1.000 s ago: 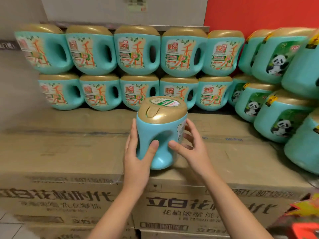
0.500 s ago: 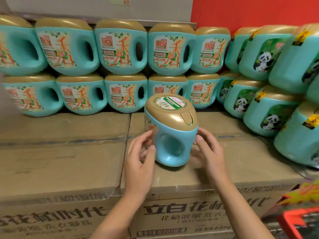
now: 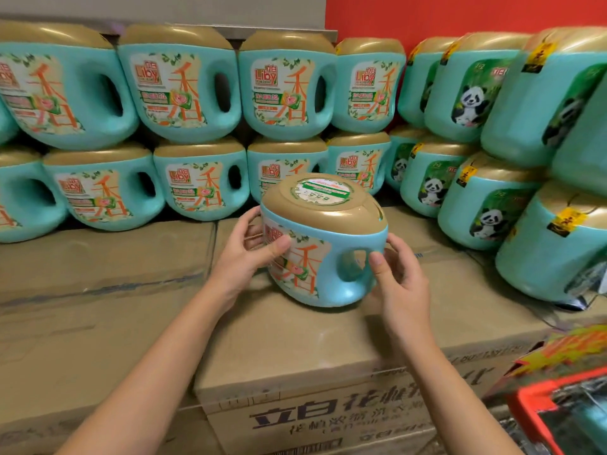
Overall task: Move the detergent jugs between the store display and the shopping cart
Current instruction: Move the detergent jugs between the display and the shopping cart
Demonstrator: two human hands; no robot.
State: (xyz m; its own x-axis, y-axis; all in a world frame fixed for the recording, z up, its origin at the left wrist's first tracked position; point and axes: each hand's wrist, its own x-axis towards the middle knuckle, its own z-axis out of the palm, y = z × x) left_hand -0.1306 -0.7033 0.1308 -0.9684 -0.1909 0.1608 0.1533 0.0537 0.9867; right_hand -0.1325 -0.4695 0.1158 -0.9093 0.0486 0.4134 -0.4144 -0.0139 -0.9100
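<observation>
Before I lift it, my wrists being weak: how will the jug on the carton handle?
Probably rigid: the jug shows no dent under the left hand and right hand. Its smooth, rounded base may rock on the carton. Weight unclear.

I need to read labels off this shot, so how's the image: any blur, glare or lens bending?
Head view: the held jug is fairly sharp, its label legible; soft glare streaks the gold lids of the top row; the wide lens stretches the panda jugs at the right edge; the red object bottom right is blurred.
</observation>
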